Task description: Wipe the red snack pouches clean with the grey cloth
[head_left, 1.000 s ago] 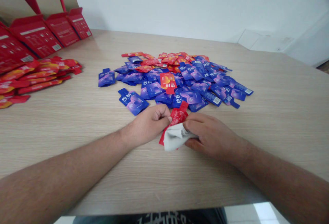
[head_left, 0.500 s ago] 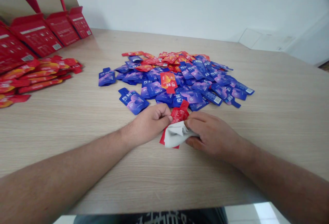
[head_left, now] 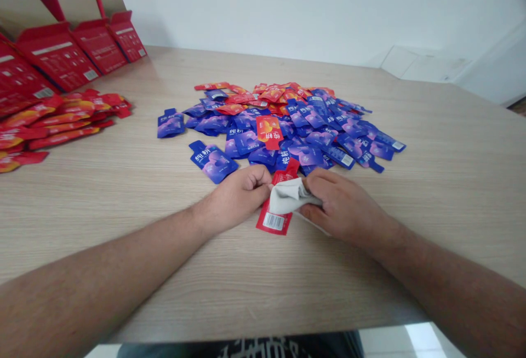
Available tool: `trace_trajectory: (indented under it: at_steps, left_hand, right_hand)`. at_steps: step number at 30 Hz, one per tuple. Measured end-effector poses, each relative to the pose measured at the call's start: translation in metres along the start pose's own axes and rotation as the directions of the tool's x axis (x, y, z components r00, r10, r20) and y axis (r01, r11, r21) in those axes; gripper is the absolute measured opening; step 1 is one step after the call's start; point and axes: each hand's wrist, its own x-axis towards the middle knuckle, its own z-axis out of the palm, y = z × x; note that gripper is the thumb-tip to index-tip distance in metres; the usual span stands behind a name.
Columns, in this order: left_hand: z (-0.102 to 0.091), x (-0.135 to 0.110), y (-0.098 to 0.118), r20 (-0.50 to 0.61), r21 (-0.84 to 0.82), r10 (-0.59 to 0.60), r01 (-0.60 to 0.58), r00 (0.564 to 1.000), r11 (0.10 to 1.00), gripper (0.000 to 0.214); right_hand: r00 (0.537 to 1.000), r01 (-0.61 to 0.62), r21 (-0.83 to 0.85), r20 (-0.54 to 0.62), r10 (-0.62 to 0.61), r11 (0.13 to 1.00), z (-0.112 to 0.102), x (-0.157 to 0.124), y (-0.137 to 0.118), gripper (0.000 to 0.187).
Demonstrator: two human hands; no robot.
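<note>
Closest to the camera, at the near edge of the light wood-grain tabletop [head_left: 123, 270], both bare forearms reach inward and meet at the middle. The left hand [head_left: 236, 198] is curled, its thumb and forefinger drawn together at the left edge of a white cloth [head_left: 289, 196], seemingly pinching the sachet beneath it, though the contact is partly hidden. The right hand [head_left: 343, 202] is closed over the cloth from the right, its fingers bunching the fabric on top and its thumb tucked under, out of sight.

The red sachet [head_left: 274, 221] lies directly between the hands, just ahead of the person's midline. Its long axis runs roughly front to back, tilted so that the barcode end points toward the person and slightly left, while the narrow spout end points away and slightly right. The cloth wraps across its middle. The left hand sits closer to the sachet's exposed edge; the right hand covers more of the cloth.

Just beyond, a blue sachet [head_left: 212, 162] lies apart, ahead of the left hand. Farther on spreads a loose pile of blue and red sachets [head_left: 279, 128]. Far left lie more red sachets [head_left: 61, 120], before a row of open red cartons [head_left: 53, 51].
</note>
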Motion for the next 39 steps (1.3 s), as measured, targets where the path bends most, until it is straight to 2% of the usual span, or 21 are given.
trace_trajectory:
  at_steps: [2,6,8,12,14,20,24,26,32,37,39]
  left_hand:
    - [0.0,0.0,0.0,0.002,0.004,-0.009,0.009,1.0,1.0,0.016]
    - [-0.001,-0.001,0.004,0.009,0.053,0.008,-0.009,1.0,0.999,0.016]
    - [-0.001,-0.001,0.006,0.006,0.059,0.012,-0.012,1.0,0.998,0.015]
    - [-0.001,-0.001,0.003,0.003,0.022,-0.009,0.009,1.0,1.0,0.013]
    - [-0.001,0.0,0.002,0.0,0.024,-0.008,0.008,1.0,1.0,0.013]
    - [-0.001,0.0,0.002,0.003,0.057,0.016,-0.016,1.0,0.998,0.016]
    - [-0.001,0.0,-0.001,0.009,0.028,-0.002,0.002,1.0,1.0,0.014]
    - [-0.001,-0.001,0.0,0.006,0.043,-0.007,0.006,1.0,0.999,0.013]
    - [-0.001,-0.001,0.005,0.002,0.07,0.021,-0.021,1.0,0.997,0.017]
    - [-0.001,0.0,0.0,0.007,0.024,-0.013,0.013,1.0,1.0,0.015]
    - [-0.001,0.0,0.0,0.006,0.028,-0.019,0.019,1.0,0.999,0.014]
  right_hand:
    - [1.0,-0.021,-0.005,-0.014,0.021,1.0,0.0,0.0,0.001,0.012]
    - [0.993,0.099,0.03,0.068,-0.101,0.995,0.001,-0.002,-0.005,0.01]
    - [0.989,0.122,0.032,0.079,-0.124,0.992,0.001,-0.002,-0.006,0.009]
    - [1.0,-0.005,-0.016,-0.018,0.005,1.0,0.0,0.0,0.0,0.012]
    - [0.999,-0.03,-0.016,-0.038,0.03,0.999,0.001,0.001,0.002,0.013]
    - [0.989,0.122,0.036,0.076,-0.124,0.992,0.002,-0.001,-0.005,0.008]
    - [1.0,-0.004,-0.003,-0.011,0.004,1.0,0.0,0.001,0.003,0.013]
    - [0.999,-0.03,-0.001,-0.03,0.03,1.0,0.0,0.001,0.004,0.015]
    - [0.982,0.158,0.068,0.093,-0.164,0.985,0.001,-0.002,-0.007,0.008]
    - [1.0,0.009,0.01,-0.005,-0.009,1.0,0.0,0.001,0.001,0.011]
    - [1.0,-0.002,0.015,-0.016,0.003,1.0,0.001,0.001,0.001,0.012]
